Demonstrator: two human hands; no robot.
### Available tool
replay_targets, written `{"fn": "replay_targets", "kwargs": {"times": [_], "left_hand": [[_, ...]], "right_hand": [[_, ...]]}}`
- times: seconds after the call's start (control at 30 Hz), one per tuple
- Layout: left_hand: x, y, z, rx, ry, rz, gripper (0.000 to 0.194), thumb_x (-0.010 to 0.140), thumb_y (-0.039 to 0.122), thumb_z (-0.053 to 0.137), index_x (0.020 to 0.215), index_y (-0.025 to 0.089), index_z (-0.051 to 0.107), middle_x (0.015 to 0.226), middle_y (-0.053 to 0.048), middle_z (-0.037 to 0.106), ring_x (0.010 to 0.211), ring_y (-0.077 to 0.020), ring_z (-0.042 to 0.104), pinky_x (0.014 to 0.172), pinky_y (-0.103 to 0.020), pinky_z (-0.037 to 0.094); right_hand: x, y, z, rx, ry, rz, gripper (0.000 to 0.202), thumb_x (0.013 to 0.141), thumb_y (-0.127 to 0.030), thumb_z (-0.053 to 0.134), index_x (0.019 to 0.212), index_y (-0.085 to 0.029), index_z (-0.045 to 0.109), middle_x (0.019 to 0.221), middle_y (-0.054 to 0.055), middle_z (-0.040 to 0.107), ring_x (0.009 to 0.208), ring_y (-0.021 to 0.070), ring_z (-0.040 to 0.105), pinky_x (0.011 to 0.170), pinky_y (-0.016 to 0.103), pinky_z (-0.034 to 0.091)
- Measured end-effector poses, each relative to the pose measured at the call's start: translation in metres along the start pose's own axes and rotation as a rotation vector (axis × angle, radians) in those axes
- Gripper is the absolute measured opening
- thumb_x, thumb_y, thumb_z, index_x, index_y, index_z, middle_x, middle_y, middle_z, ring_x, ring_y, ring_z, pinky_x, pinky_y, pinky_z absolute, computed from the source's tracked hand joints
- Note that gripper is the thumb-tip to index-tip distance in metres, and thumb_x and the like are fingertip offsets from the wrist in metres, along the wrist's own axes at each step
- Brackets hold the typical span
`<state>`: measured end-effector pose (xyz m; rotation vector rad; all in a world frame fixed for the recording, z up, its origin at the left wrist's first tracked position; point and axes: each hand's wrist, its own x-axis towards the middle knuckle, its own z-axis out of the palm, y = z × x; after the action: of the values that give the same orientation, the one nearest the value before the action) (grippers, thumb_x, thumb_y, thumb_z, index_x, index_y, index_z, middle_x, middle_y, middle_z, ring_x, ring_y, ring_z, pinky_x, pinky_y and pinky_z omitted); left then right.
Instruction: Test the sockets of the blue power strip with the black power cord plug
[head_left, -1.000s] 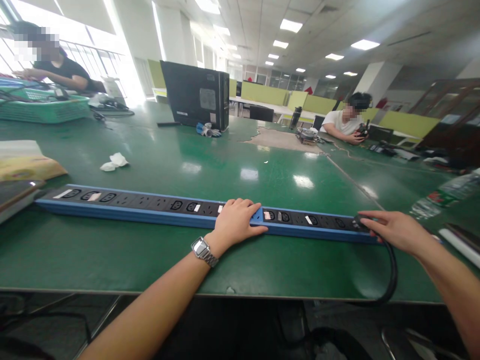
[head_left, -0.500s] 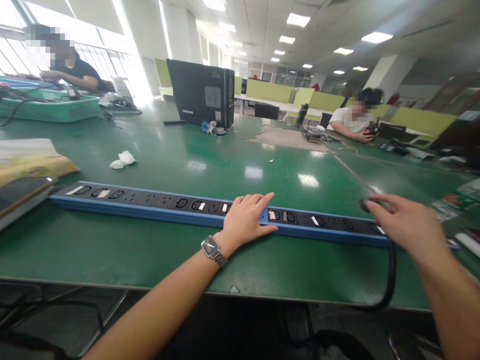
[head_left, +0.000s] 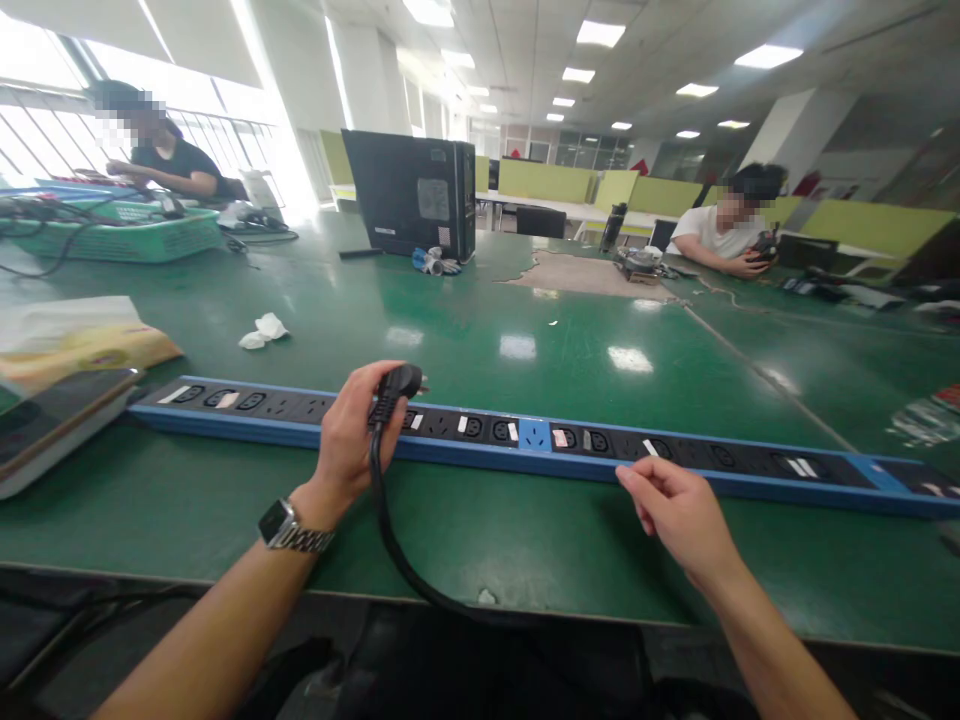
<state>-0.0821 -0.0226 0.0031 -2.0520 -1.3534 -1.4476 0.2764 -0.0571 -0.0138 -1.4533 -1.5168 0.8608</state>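
Note:
A long blue and black power strip (head_left: 480, 455) lies across the green table. My left hand (head_left: 352, 435), with a watch on its wrist, grips a black plug (head_left: 403, 382) above the strip, left of the middle; the prongs face right. From the plug a thick black cable (head_left: 397, 555) hangs down over the table's front edge. Near the front side of the strip, right of the middle, my right hand (head_left: 679, 510) is raised with curled fingers, thumb and index finger close together. Whether anything is between them cannot be made out.
A black computer case (head_left: 409, 195) stands at the back beside gloves (head_left: 436, 262). Green basket (head_left: 124, 235) with cables, far left; tray (head_left: 64, 425) and packet (head_left: 90, 345), left; crumpled tissue (head_left: 264, 330). Two people (head_left: 176, 165) (head_left: 720, 235) sit across the table.
The black plug has gone from my right hand to my left hand. My left hand has left the strip's middle and moved left; my right hand has moved left, toward the middle.

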Motion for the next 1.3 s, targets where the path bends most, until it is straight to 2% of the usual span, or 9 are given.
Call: {"fn": "replay_targets", "kwargs": {"times": [0.1,0.2,0.47,0.6,0.77,1.1,1.17,1.27,1.3], "left_hand": [[-0.013,-0.014,-0.007,-0.076,-0.326,-0.011,0.032,0.094,0.025,0.048,0.126,0.023,0.05,0.119,-0.007,0.061,0.11,-0.0212,0.059,0.1,-0.037,0.047],[-0.013,-0.014,-0.001,-0.114,-0.475,-0.014,0.031,0.094,0.029,0.047,0.124,0.023,0.052,0.118,-0.007,0.061,0.109,-0.022,0.058,0.098,-0.036,0.046],[-0.001,-0.009,0.001,-0.084,-0.523,0.046,0.029,0.09,0.028,0.048,0.117,0.02,0.058,0.106,-0.007,0.063,0.098,-0.0226,0.058,0.088,-0.035,0.048],[-0.001,-0.012,-0.001,-0.073,-0.512,0.038,0.03,0.09,0.028,0.049,0.117,0.019,0.058,0.108,-0.008,0.062,0.099,-0.023,0.059,0.089,-0.035,0.048],[0.003,-0.014,0.002,-0.157,-0.593,0.025,0.032,0.091,0.029,0.05,0.12,0.021,0.058,0.116,-0.008,0.062,0.106,-0.0221,0.059,0.095,-0.034,0.047],[-0.003,-0.017,0.003,-0.115,-0.583,0.043,0.031,0.09,0.034,0.052,0.116,0.021,0.063,0.11,-0.008,0.069,0.103,-0.0243,0.061,0.093,-0.039,0.048],[-0.003,-0.013,0.002,-0.155,-0.483,0.001,0.029,0.089,0.034,0.055,0.114,0.021,0.063,0.107,-0.007,0.069,0.099,-0.0229,0.063,0.09,-0.037,0.05],[0.003,0.003,0.005,-0.199,-0.201,-0.127,0.032,0.088,0.034,0.059,0.117,0.021,0.06,0.107,-0.005,0.069,0.093,-0.0202,0.065,0.088,-0.035,0.051],[0.006,0.011,0.009,-0.204,-0.158,-0.14,0.033,0.088,0.033,0.06,0.119,0.021,0.06,0.108,-0.005,0.069,0.093,-0.0199,0.065,0.088,-0.035,0.051]], "right_hand": [[-0.007,0.035,0.002,-0.016,0.041,0.04,0.04,0.082,-0.054,0.061,0.064,-0.019,0.054,0.046,-0.005,0.044,0.041,0.0092,0.041,0.042,0.023,0.033],[-0.009,0.043,0.004,0.014,0.06,0.036,0.041,0.083,-0.055,0.06,0.065,-0.019,0.055,0.048,-0.005,0.043,0.043,0.0095,0.04,0.044,0.024,0.033],[-0.011,0.034,0.003,-0.004,0.027,0.014,0.041,0.084,-0.055,0.058,0.064,-0.019,0.054,0.048,-0.004,0.043,0.044,0.0105,0.04,0.046,0.024,0.033],[-0.011,0.034,0.004,-0.026,0.037,-0.016,0.041,0.084,-0.053,0.058,0.063,-0.019,0.053,0.048,-0.004,0.044,0.045,0.0104,0.041,0.047,0.024,0.033],[-0.009,0.033,0.006,-0.043,0.038,-0.027,0.041,0.084,-0.054,0.057,0.063,-0.019,0.053,0.049,-0.004,0.044,0.045,0.0106,0.041,0.047,0.024,0.033],[-0.009,0.034,0.007,-0.062,0.044,-0.02,0.041,0.084,-0.054,0.056,0.063,-0.02,0.053,0.049,-0.004,0.044,0.045,0.0104,0.04,0.047,0.024,0.033],[-0.008,0.035,0.008,-0.068,0.038,-0.012,0.041,0.084,-0.054,0.056,0.062,-0.019,0.053,0.05,-0.004,0.044,0.046,0.0103,0.04,0.048,0.024,0.033],[-0.006,0.035,0.009,-0.099,0.03,-0.025,0.041,0.085,-0.053,0.056,0.062,-0.019,0.052,0.05,-0.004,0.043,0.047,0.0099,0.039,0.049,0.024,0.032],[-0.005,0.036,0.009,-0.112,0.03,-0.036,0.042,0.085,-0.054,0.056,0.062,-0.019,0.052,0.051,-0.004,0.044,0.048,0.0098,0.039,0.049,0.024,0.032]]}}
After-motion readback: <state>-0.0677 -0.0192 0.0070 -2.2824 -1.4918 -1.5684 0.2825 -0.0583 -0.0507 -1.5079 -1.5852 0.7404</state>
